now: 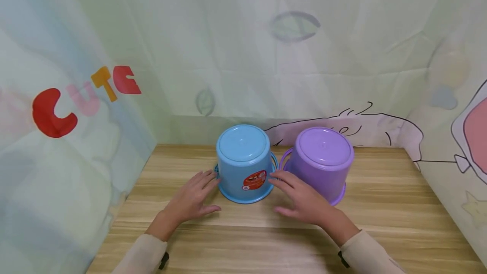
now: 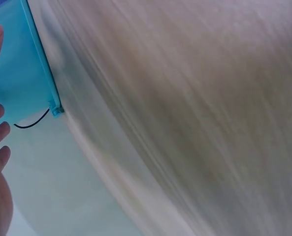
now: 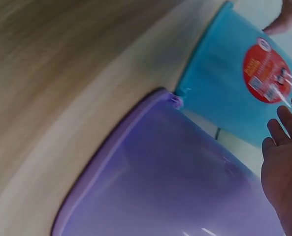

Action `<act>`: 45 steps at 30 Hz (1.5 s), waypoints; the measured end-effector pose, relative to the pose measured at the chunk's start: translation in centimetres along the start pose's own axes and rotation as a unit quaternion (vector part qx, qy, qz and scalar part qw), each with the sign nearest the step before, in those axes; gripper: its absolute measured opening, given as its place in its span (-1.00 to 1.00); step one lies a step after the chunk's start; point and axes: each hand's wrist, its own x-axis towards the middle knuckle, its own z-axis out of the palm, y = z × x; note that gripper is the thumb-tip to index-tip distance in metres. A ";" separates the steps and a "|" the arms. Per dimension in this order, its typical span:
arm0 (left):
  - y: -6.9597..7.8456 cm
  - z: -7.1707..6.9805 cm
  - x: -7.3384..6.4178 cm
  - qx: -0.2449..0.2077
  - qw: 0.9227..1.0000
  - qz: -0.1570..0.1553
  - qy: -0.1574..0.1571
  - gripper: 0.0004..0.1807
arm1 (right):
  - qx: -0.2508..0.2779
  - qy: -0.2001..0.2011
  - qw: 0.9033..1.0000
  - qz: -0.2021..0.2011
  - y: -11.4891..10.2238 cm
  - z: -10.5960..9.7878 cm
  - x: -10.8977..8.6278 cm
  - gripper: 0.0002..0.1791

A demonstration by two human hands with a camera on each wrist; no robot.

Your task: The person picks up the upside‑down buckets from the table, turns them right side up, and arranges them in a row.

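We note the blue bucket point(image 1: 243, 162) upended between left grip point(image 1: 192, 198) and right grip point(image 1: 304, 200), both loosely spread, holding nothing, contact unclear; rim-down likely steadies it. Purple bucket point(image 1: 324, 160) likewise, beside right grip.

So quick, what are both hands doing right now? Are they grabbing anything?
Left hand: open, holding nothing, beside the blue bucket.
Right hand: open, holding nothing, by the blue bucket's other side.
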 end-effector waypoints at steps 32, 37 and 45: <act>-0.4 2.4 0.4 -0.032 0.995 -0.070 -0.068 -0.25 | -0.013 -0.116 0.992 0.057 1.7 4.3 0.2 -0.37; -0.4 2.7 0.5 -0.035 0.993 -0.078 -0.076 -0.27 | -0.014 -0.138 0.988 0.071 1.6 4.4 0.4 -0.37; -0.4 2.8 1.1 -0.043 0.992 -0.089 -0.084 -0.35 | -0.015 -0.147 0.987 0.070 2.0 4.9 0.4 -0.41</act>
